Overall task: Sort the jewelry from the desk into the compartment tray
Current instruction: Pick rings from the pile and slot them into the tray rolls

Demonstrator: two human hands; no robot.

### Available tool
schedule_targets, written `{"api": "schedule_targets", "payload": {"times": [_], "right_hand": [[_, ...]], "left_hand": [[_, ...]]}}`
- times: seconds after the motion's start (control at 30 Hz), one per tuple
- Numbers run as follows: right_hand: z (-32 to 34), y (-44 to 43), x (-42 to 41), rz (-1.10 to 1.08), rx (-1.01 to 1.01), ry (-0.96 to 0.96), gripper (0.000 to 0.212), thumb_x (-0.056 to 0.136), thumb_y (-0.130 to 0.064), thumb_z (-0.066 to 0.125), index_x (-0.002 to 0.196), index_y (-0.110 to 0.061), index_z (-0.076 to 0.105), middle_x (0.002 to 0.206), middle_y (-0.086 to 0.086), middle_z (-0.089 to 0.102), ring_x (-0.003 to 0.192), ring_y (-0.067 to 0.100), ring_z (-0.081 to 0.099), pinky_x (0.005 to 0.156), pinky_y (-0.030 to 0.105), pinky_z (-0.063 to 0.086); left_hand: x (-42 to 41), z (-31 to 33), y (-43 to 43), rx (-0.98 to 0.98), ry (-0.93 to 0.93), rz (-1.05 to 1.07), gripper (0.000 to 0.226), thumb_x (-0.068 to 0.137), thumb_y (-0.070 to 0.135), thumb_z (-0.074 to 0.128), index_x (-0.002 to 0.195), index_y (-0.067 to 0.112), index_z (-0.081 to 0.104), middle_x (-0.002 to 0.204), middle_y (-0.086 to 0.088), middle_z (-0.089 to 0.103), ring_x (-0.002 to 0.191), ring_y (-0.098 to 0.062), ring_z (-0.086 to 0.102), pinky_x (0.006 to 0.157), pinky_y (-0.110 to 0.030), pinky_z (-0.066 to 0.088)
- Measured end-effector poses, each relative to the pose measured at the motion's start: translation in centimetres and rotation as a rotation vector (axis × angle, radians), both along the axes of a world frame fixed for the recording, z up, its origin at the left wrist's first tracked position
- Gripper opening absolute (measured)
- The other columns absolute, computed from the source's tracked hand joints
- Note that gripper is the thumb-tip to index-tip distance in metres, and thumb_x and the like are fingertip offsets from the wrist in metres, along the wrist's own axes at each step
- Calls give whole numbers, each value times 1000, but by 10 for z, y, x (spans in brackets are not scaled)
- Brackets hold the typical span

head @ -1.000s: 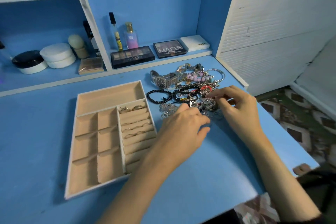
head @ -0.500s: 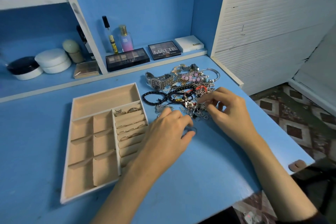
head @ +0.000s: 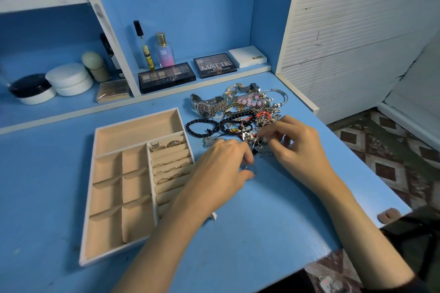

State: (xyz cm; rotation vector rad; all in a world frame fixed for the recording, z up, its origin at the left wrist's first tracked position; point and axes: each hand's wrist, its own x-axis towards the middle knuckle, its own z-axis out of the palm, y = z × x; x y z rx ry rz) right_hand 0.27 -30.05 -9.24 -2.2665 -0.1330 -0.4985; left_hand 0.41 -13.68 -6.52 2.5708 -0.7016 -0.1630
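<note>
Blue wooden desk (head: 262, 221) has both bare forearms reaching in over its near edge. The left hand (head: 221, 169) lies palm down with curled fingers and pinches a small silver ring (head: 249, 170) on the desk, just right of the beige compartment tray (head: 133, 133). The right hand (head: 297, 145) pinches into the tangled jewelry pile (head: 245, 112) near the far right corner. Open surface lies toward the near edge.
</note>
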Motion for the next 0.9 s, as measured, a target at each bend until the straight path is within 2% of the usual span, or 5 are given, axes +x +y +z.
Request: {"api": "schedule_targets", "payload": {"times": [0.13,0.33,0.43,0.57,0.9], "right_hand": [[-1,0,0,7,-9,-4,24,76,-12,50,82,-20,71,75,-5,57,70,5,51,60,10,36],[4,1,-3,63,58,24,21,82,-5,57,84,-20,72,77,1,61,71,11,54,61,20,42],[10,3,-7,181,176,78,14,84,-22,59,84,-17,72,81,7,64,76,20,57,66,30,44],[11,7,-10,287,204,152,17,78,-36,65,72,-20,70,75,4,61,69,12,51,62,22,39],[13,12,-11,358,251,223,17,69,-39,73,71,-22,72,75,2,58,67,6,49,60,14,37]], "left_hand": [[-2,-2,-3,-91,58,37,12,80,22,67,82,28,56,73,12,59,64,-2,49,67,-28,46],[-4,-3,3,-244,61,134,4,78,24,69,76,27,67,67,14,65,59,0,54,66,-26,49],[-4,0,8,-292,-9,179,6,75,25,71,71,29,70,70,11,68,62,-5,56,66,-26,48],[-1,2,15,-384,-84,294,7,74,22,72,75,29,70,65,15,65,59,-6,55,62,-23,48],[1,1,14,-392,-91,361,10,73,28,75,69,29,65,58,20,60,57,7,49,51,-12,39]]}}
